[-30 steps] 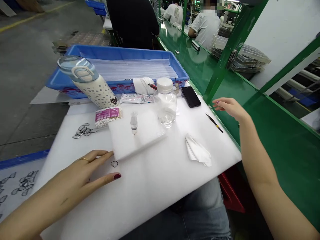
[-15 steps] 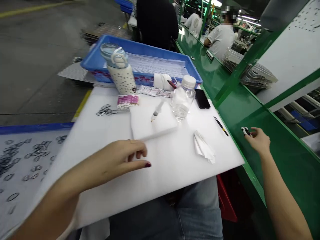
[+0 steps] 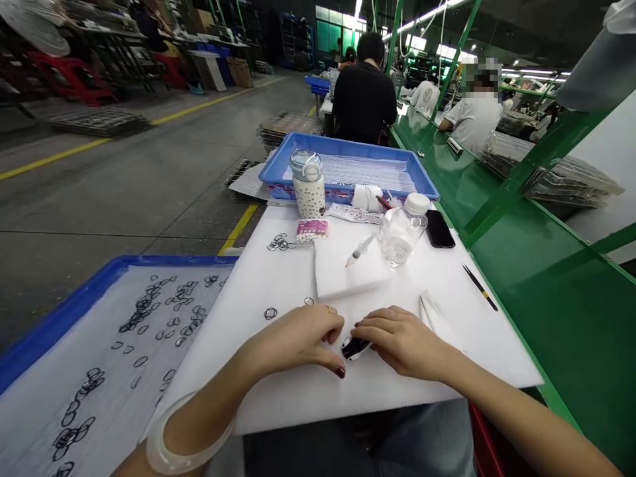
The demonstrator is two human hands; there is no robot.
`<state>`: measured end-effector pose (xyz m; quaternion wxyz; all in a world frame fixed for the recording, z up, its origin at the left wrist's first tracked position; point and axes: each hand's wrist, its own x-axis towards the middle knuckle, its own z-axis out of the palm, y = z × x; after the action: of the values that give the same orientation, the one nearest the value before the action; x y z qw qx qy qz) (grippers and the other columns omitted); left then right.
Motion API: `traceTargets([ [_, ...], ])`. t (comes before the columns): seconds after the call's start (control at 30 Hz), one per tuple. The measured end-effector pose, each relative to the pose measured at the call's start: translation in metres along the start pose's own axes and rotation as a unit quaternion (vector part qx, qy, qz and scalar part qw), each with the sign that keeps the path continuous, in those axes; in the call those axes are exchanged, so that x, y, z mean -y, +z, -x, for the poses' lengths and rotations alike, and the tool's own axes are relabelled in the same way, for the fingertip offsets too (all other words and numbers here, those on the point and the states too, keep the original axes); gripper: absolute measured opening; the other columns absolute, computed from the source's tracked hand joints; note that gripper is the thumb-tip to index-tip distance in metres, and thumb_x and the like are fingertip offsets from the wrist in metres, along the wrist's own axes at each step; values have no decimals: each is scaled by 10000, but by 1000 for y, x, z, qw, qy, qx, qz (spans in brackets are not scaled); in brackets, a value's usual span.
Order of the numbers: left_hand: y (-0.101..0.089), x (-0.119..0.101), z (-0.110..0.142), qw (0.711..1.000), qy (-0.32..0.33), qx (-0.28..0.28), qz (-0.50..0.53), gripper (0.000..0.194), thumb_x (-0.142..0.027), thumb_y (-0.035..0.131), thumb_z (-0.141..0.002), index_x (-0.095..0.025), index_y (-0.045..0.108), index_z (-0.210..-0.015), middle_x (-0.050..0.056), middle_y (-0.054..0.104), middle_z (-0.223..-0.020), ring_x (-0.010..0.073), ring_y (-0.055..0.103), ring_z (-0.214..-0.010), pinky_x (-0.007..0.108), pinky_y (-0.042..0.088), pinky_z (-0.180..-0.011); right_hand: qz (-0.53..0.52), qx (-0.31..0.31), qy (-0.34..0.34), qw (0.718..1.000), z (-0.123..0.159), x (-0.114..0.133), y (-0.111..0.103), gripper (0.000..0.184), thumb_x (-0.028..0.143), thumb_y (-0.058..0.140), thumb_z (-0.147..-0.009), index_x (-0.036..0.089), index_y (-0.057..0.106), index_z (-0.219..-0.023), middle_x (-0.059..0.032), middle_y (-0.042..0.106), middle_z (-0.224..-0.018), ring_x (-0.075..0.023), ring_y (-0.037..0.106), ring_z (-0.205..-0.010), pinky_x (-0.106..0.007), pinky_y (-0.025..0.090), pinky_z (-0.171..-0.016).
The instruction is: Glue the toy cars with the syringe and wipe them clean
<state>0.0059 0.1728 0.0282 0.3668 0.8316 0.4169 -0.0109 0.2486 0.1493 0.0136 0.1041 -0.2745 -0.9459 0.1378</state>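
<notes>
A small black-and-white rounded object (image 3: 354, 348) is low over the front of the white board (image 3: 298, 404). My right hand (image 3: 407, 341) has its fingers closed round the right end of it. Just to the left is my left hand (image 3: 303, 338), thumb apart from the curled fingers, holding nothing and not touching the object. Beyond my left hand lie a few dark rings (image 3: 270, 313). A folded white cloth (image 3: 338, 278) carries a syringe (image 3: 362, 248) with an orange tip. Beside my right forearm rests a crumpled white tissue (image 3: 437, 318).
A clear bottle (image 3: 397, 250), phone (image 3: 440, 229), tweezers (image 3: 479, 287), cotton swabs (image 3: 312, 230) and dotted tumbler (image 3: 309, 192) stand or lie farther back. Behind is a blue tray (image 3: 422, 173). Another blue-rimmed tray (image 3: 112, 268) with many dark rings sits left. A green bench (image 3: 541, 291) runs along the right.
My right hand has brought the black-and-white object from over the green bench leftward to the board, close to my left hand. The view has swung left and upward.
</notes>
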Motion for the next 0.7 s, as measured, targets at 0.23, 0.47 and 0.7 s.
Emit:
traceTargets([
  [0.23, 4, -10, 0, 998, 35, 43, 17, 332, -381, 850, -718, -190, 583, -765, -20, 606, -829, 175, 557, -753, 262, 347, -627, -31, -42, 32, 998, 4, -15, -6, 310, 149, 512, -953, 186, 639, -1233, -88, 641, -1322, -235, 615, -1201, -418, 526, -1012],
  [0.47, 4, -15, 2, 999, 45, -13, -18, 194, -243, 803, -793, -194, 622, -844, 3, 639, -938, 205, 618, -868, 277, 433, -701, -40, -95, 361, 927, 78, -41, -34, 245, 354, 528, -958, 247, 661, -1135, -78, 644, -1166, -209, 666, -926, -350, 564, -732],
  [0.7, 24, -11, -5, 986, 133, -88, -54, 754, -165, 859, -721, -307, 492, -1364, 86, 498, -1477, 320, 499, -1325, 485, 440, -1070, -85, -100, 340, 931, 81, -42, -15, 289, 196, 444, -949, 215, 676, -1120, -68, 671, -1064, -155, 657, -795, -309, 538, -704],
])
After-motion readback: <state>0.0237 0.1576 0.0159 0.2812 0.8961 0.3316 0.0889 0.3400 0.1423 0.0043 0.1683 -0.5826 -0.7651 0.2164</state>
